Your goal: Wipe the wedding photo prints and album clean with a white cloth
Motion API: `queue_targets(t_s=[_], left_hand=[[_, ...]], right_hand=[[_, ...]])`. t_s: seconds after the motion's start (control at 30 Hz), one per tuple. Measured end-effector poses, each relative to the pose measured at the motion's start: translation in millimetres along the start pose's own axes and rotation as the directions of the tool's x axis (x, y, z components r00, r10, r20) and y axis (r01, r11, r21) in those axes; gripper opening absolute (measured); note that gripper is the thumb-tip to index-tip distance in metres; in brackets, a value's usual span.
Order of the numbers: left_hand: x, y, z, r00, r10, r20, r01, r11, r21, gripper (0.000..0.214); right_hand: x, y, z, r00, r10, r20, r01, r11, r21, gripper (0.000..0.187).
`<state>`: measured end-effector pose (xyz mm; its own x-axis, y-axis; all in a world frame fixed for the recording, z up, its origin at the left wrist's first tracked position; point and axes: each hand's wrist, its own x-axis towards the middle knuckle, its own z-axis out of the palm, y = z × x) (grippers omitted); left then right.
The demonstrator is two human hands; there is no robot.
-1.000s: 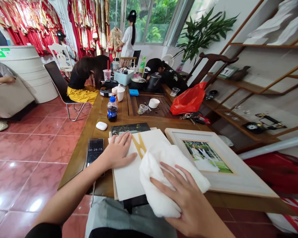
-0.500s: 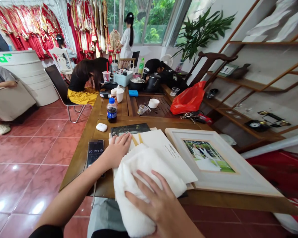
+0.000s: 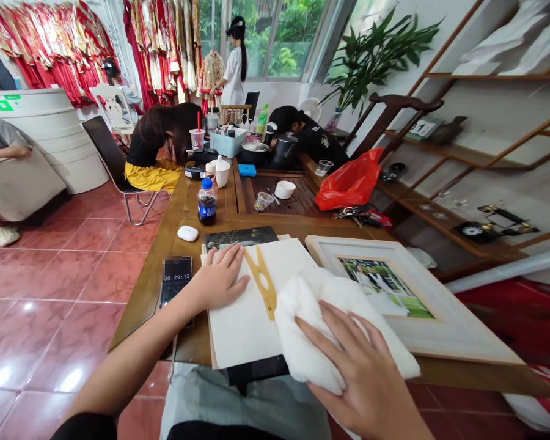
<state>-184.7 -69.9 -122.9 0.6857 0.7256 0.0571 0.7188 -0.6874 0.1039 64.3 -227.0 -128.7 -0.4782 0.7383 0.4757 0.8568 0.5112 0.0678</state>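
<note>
My left hand (image 3: pixel 222 278) lies flat, fingers stretched, on a white board or album cover (image 3: pixel 242 330) at the table's near edge. A yellow forked shape with an oval hole (image 3: pixel 269 300) shows on that cover, just right of my fingers. Under my right hand (image 3: pixel 366 366) is a bunched white cloth (image 3: pixel 297 324); the fingers press into it and grip it. The cloth covers the cover's right part and overlaps the framed wedding photo (image 3: pixel 421 263) lying beside it. A dark panel (image 3: pixel 256 368) sticks out beneath the cover.
Left of the cover lies a phone (image 3: pixel 176 278) showing a timer, with a white earbud case (image 3: pixel 187 233) and a cola bottle (image 3: pixel 206 201) beyond. A red plastic bag (image 3: pixel 351 180) and a white cup (image 3: pixel 285 189) sit farther back. Two people lean on the table's far end.
My right hand has swept the cloth to the right, from the middle of the cover towards the framed photo. More of the yellow shape now shows. My left hand stays in place.
</note>
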Motion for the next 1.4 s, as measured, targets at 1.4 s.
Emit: queue_targets(t_s=[1.4], left_hand=[[-0.5,0.6,-4.2,0.999,0.012,0.038,-0.012,1.0,0.016,0.06]], right_hand=[[53.4,-12.6,15.4,0.994,-0.024,0.103,0.012,0.994,0.11,0.066]])
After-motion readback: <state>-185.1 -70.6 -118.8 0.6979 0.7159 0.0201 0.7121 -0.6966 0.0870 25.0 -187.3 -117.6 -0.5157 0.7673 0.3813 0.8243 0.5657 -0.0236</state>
